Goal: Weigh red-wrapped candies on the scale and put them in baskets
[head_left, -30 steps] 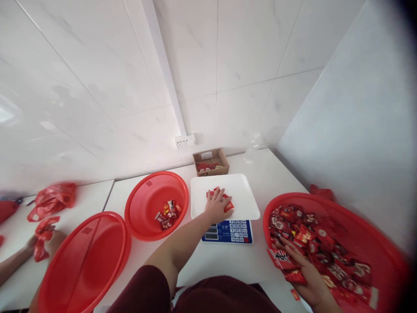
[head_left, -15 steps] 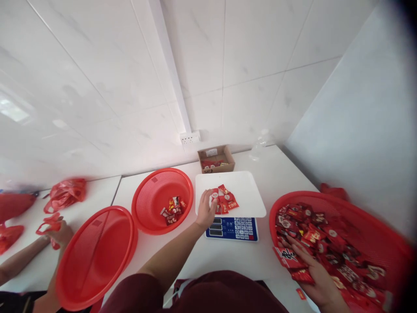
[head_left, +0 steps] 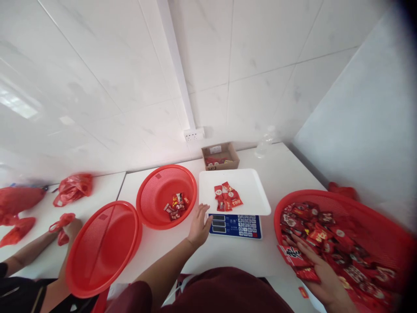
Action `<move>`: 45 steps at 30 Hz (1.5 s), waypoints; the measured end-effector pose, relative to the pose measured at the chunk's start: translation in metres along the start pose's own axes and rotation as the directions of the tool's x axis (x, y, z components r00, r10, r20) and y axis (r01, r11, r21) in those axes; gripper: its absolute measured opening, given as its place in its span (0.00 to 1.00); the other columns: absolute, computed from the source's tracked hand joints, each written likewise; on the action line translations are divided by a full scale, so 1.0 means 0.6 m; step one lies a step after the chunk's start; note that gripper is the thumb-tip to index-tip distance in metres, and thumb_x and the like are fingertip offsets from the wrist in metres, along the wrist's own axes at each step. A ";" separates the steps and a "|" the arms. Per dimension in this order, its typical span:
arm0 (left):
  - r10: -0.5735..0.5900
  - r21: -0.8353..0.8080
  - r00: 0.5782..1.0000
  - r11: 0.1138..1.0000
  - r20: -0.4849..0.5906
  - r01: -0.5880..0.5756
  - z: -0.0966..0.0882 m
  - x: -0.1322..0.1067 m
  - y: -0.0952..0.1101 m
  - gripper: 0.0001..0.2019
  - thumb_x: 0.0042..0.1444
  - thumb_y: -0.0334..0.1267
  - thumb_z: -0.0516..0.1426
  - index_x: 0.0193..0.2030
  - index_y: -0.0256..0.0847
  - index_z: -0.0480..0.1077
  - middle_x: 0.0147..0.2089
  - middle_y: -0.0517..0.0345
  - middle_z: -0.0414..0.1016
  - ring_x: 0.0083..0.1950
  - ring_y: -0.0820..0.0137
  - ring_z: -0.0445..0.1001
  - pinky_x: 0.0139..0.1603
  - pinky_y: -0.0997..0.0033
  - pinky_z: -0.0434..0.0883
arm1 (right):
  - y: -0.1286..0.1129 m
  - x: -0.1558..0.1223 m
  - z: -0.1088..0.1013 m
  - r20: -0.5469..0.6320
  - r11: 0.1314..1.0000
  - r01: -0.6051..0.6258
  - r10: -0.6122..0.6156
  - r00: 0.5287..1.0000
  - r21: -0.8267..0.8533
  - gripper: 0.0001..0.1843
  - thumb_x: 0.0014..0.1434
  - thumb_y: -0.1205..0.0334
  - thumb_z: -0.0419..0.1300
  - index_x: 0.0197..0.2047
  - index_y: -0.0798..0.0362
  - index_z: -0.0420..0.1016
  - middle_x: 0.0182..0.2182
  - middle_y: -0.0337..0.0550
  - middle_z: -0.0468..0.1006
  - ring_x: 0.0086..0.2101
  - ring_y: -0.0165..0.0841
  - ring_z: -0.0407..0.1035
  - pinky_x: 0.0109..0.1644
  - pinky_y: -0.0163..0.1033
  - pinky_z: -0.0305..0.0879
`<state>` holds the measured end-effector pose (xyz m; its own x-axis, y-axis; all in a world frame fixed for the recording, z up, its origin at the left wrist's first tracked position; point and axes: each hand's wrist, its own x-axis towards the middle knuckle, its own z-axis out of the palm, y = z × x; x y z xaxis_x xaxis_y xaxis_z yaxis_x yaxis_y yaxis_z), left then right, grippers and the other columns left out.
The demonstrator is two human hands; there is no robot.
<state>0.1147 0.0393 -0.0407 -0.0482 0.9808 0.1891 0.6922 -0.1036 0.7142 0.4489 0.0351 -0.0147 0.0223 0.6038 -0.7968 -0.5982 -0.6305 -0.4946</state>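
Observation:
My left hand (head_left: 198, 227) is beside the scale's left edge, fingers apart and holding nothing. A few red packets (head_left: 227, 197) lie in a small group on the white pan of the digital scale (head_left: 264, 201). Below the pan shows its blue keypad panel (head_left: 234, 226). My right hand (head_left: 317, 270), at the near left rim of a large red basket (head_left: 365, 208), holds several small red packets (head_left: 296, 257), one with black lettering on white. Many similar wrapped packets (head_left: 329, 243) fill that basket.
A red basket (head_left: 146, 184) with several packets stands left of the scale, another red basket (head_left: 74, 265) nearer. A cardboard box (head_left: 231, 157) and clear bottle (head_left: 264, 143) stand by the wall. At left, a co-worker's hands (head_left: 73, 228) handle a red plastic bag (head_left: 61, 224).
My left hand has drawn back from the packets on the pan to the scale's left side. My right hand still holds its packets at the basket. The view has shifted slightly.

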 end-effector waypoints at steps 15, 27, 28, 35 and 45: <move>0.069 0.044 0.996 0.997 0.051 -0.071 0.005 -0.010 0.009 0.15 0.62 0.38 0.50 0.54 0.42 0.65 0.56 0.47 0.69 0.63 0.59 0.62 0.61 0.48 0.64 | 0.003 0.008 -0.005 0.000 1.000 0.008 -0.008 1.000 -0.007 0.21 0.45 0.65 0.64 0.45 0.43 0.74 0.35 0.35 0.83 0.42 0.35 0.76 0.43 0.35 0.74; 0.122 0.040 0.992 0.992 0.036 -0.123 0.007 -0.012 0.012 0.14 0.61 0.37 0.51 0.53 0.42 0.66 0.55 0.46 0.70 0.63 0.59 0.63 0.60 0.47 0.65 | -0.001 -0.006 0.008 -0.015 0.999 0.010 -0.010 1.000 0.032 0.19 0.47 0.70 0.61 0.43 0.44 0.75 0.33 0.34 0.83 0.38 0.30 0.77 0.38 0.29 0.74; 0.121 0.041 0.992 0.992 0.041 -0.123 0.007 -0.012 0.012 0.14 0.61 0.36 0.51 0.53 0.42 0.66 0.55 0.47 0.70 0.63 0.59 0.63 0.60 0.47 0.65 | -0.001 -0.007 0.008 -0.015 1.000 0.014 -0.014 1.000 0.028 0.19 0.47 0.70 0.61 0.43 0.45 0.75 0.33 0.34 0.83 0.38 0.30 0.77 0.38 0.28 0.74; 0.120 0.044 0.991 0.991 0.061 -0.123 0.004 -0.012 0.019 0.14 0.61 0.36 0.52 0.53 0.42 0.66 0.55 0.47 0.70 0.63 0.59 0.63 0.61 0.46 0.65 | 0.002 -0.002 0.002 -0.010 1.000 0.028 -0.028 1.000 -0.002 0.18 0.48 0.69 0.60 0.43 0.45 0.74 0.35 0.35 0.83 0.41 0.31 0.76 0.40 0.30 0.74; 0.130 0.121 0.989 0.983 0.075 -0.138 -0.003 -0.004 0.017 0.14 0.61 0.37 0.51 0.53 0.42 0.66 0.56 0.47 0.69 0.64 0.58 0.61 0.61 0.47 0.63 | 0.002 -0.003 0.002 -0.016 1.000 0.024 -0.024 1.000 0.009 0.17 0.47 0.69 0.61 0.42 0.45 0.76 0.35 0.35 0.83 0.41 0.31 0.76 0.40 0.31 0.74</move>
<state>0.1207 0.0358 -0.0324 0.0964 0.9687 0.2286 0.7744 -0.2173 0.5943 0.4473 0.0340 -0.0133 0.0495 0.6112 -0.7899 -0.6048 -0.6111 -0.5107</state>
